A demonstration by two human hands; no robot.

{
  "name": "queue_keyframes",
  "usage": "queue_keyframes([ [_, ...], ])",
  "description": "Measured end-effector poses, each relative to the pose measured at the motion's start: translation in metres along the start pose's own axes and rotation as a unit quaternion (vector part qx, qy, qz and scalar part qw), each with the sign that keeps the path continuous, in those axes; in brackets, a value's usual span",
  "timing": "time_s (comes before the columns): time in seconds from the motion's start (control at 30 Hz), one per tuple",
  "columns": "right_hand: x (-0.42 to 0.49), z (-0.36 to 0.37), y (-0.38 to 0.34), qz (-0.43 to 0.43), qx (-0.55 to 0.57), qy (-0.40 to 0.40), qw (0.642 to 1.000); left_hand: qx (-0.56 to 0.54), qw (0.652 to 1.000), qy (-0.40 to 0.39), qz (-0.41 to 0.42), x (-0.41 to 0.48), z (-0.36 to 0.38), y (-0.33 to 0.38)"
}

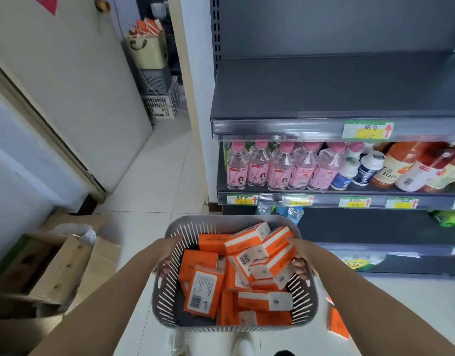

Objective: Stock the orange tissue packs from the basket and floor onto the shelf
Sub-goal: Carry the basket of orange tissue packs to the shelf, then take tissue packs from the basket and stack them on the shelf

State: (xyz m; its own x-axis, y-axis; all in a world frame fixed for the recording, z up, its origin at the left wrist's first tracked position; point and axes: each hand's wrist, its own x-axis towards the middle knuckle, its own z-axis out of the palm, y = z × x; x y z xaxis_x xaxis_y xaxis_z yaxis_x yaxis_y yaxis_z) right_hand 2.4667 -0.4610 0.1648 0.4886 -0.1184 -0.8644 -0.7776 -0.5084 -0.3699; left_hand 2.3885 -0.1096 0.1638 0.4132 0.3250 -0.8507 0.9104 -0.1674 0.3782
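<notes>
From the head camera, a gray basket (pixel 236 327) with slits in its walls is held up in the near middle, above the white floor (pixel 157 163). The left hand (pixel 170 255) grips the basket's left rim, with its fingers curled round the edge. The right hand (pixel 302 263) grips the right rim the same way, and its fingers hook over the edge into the basket. Both hands are clamped on the basket. The basket holds a messy heap of orange tissue packs (pixel 203 291), some flat and some tipped on their sides. One more orange pack (pixel 337 319) lies on the floor just to the right of the basket, near the right arm. The dark gray shelf (pixel 324 86) stands far and to the right, and its top board has a green and yellow price tag (pixel 366 130) on the front edge. On the board under it stands a row of pink bottles (pixel 280 168), with white bottles (pixel 367 168) and orange bottles (pixel 401 163) to their right. On the near left, brown cardboard boxes (pixel 54 265) sit open on the floor beside a white door (pixel 67 86). Far back, through a doorway, a pale bag (pixel 146 50) with more orange packs in it rests on stacked crates (pixel 162 104).
</notes>
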Motion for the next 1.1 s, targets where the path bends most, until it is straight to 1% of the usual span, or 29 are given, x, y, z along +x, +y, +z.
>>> queue_keyframes([
  [0.17, 0.003, -0.001, -0.005, 0.020, -0.020, -0.034, 0.999, 0.006, 1.000, 0.004, -0.002, 0.010, 0.003, 0.001],
  [0.27, 0.003, -0.002, -0.002, 0.028, -0.011, -0.025, 0.999, 0.029, 0.999, 0.023, 0.000, 0.014, 0.006, -0.004],
  [0.4, 0.004, -0.001, -0.004, 0.036, -0.012, -0.023, 0.999, 0.031, 0.999, 0.021, -0.001, 0.013, 0.003, -0.001],
  [0.5, 0.005, -0.001, -0.005, 0.040, -0.021, -0.027, 0.999, 0.043, 0.999, 0.033, 0.006, 0.010, 0.003, 0.001],
  [0.57, 0.004, -0.001, -0.005, 0.025, -0.037, -0.008, 0.999, 0.089, 0.994, 0.055, 0.028, 0.003, 0.006, 0.002],
  [0.6, 0.004, 0.000, -0.006, 0.019, -0.040, 0.000, 0.999, 0.133, 0.987, 0.078, 0.050, -0.002, 0.008, 0.002],
  [0.63, 0.003, 0.001, -0.007, 0.008, -0.040, 0.008, 0.999, 0.183, 0.973, 0.119, 0.077, -0.004, 0.010, 0.001],
  [0.67, 0.002, 0.002, -0.011, -0.007, -0.042, 0.018, 0.999, 0.232, 0.950, 0.177, 0.109, -0.006, 0.012, 0.000],
  [0.7, 0.001, 0.002, -0.015, -0.033, -0.065, 0.039, 0.997, 0.279, 0.919, 0.237, 0.146, -0.007, 0.014, -0.001],
  [0.73, 0.000, 0.002, -0.021, -0.062, -0.108, 0.071, 0.990, 0.325, 0.880, 0.286, 0.195, -0.009, 0.016, -0.001],
  [0.77, -0.002, 0.002, -0.029, -0.086, -0.162, 0.119, 0.976, 0.364, 0.839, 0.317, 0.252, -0.007, 0.017, -0.001],
  [0.8, -0.007, 0.003, -0.036, -0.102, -0.210, 0.178, 0.956, 0.386, 0.810, 0.321, 0.305, -0.005, 0.020, 0.000],
  [0.83, -0.013, 0.005, -0.042, -0.117, -0.247, 0.233, 0.933, 0.399, 0.790, 0.307, 0.351, -0.005, 0.023, 0.002],
  [0.87, -0.018, 0.008, -0.048, -0.141, -0.273, 0.270, 0.913, 0.406, 0.777, 0.284, 0.389, -0.003, 0.026, 0.003],
  [0.9, -0.022, 0.012, -0.053, -0.177, -0.287, 0.284, 0.898, 0.412, 0.768, 0.260, 0.416, -0.002, 0.030, 0.004],
  [1.0, -0.024, 0.031, -0.060, -0.282, -0.290, 0.263, 0.876, 0.439, 0.748, 0.188, 0.461, 0.002, 0.046, 0.003],
  [1.03, -0.025, 0.037, -0.060, -0.313, -0.299, 0.259, 0.864, 0.447, 0.748, 0.167, 0.462, 0.005, 0.052, 0.003],
  [1.1, -0.024, 0.052, -0.056, -0.364, -0.325, 0.245, 0.838, 0.454, 0.760, 0.115, 0.450, 0.004, 0.063, 0.003],
])
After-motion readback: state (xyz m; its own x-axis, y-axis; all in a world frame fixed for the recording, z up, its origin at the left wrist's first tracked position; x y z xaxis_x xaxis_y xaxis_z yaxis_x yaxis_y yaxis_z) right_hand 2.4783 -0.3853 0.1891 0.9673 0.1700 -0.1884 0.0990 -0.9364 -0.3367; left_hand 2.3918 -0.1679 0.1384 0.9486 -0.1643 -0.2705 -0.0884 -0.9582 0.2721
